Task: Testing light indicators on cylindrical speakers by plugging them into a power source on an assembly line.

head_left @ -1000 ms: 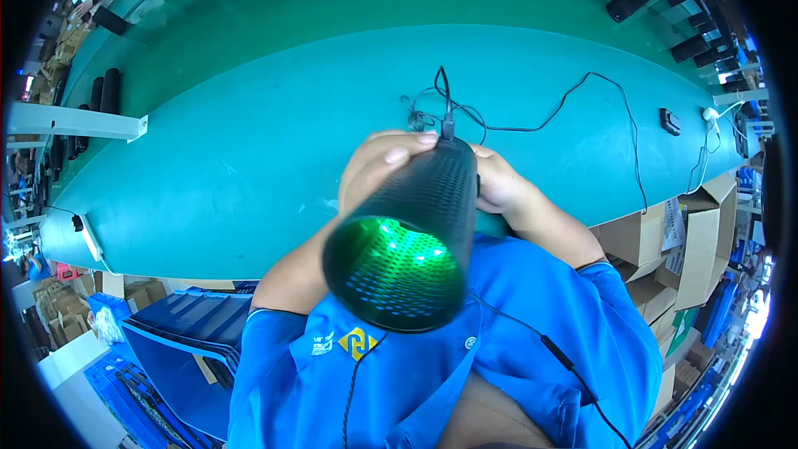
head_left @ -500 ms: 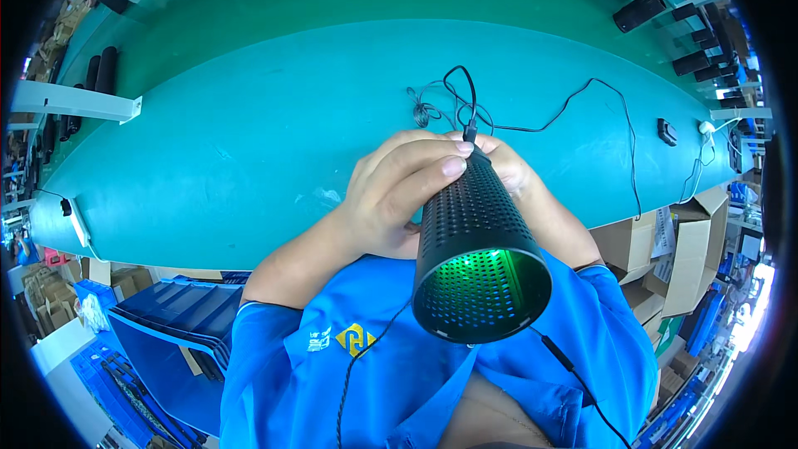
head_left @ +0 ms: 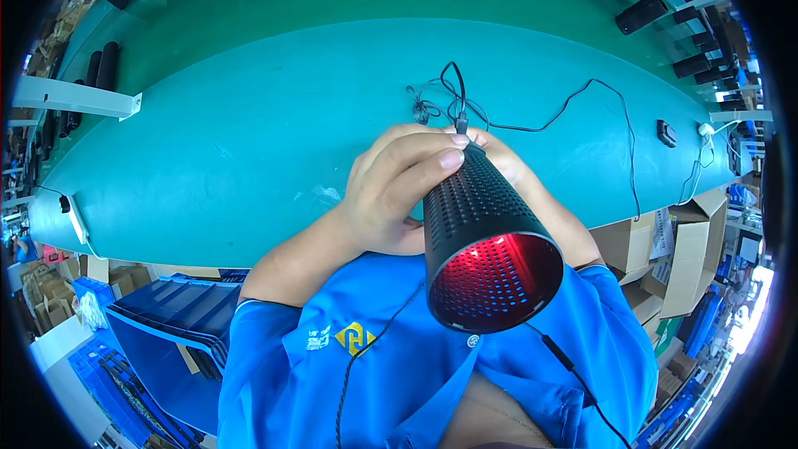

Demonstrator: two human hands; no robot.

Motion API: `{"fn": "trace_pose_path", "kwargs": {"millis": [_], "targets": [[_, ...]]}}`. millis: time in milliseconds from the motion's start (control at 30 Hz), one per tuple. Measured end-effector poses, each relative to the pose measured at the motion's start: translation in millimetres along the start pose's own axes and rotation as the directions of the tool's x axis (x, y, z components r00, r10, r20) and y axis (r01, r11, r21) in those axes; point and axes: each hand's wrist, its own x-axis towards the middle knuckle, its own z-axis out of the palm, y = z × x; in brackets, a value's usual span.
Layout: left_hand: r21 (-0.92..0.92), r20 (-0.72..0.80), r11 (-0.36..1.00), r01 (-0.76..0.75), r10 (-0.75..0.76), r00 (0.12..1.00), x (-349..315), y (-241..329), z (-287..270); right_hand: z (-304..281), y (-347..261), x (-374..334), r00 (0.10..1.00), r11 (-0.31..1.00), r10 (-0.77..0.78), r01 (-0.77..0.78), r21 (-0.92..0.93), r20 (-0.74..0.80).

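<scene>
A black perforated cylinder speaker [head_left: 486, 237] is held up close to the chest, above the near edge of the teal table [head_left: 249, 141], with its end face turned toward the camera and lit red from inside. The left hand [head_left: 391, 191] is wrapped around the far part of the body, with the fingers [head_left: 432, 158] laid over the mesh. The right hand [head_left: 499, 158] is mostly hidden behind the cylinder; it seems to be closed on it, but this cannot be told surely. The thing is judged stiff and fairly light, and the mesh is probably easy to dent, so it is best taken around the body and not by the thin black cable [head_left: 532, 120] plugged in at the far end. This cable lies in loops on the table and may catch. Cardboard boxes [head_left: 665, 249] are stacked at the right, and blue crates [head_left: 179, 324] are seen below the table at the left.
</scene>
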Motion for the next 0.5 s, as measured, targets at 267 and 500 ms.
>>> {"fn": "trace_pose_path", "kwargs": {"millis": [267,500], "targets": [[-0.052,0.010,0.995,0.084,-0.083,0.996,0,4,-3,11,-4,-10,0.985,0.995,0.103,-0.102,0.016,-0.137],[-0.068,0.081,0.997,0.036,-0.030,0.996,1,2,1,-33,30,-3,0.984,0.974,0.137,-0.114,0.196,-0.111]]}}
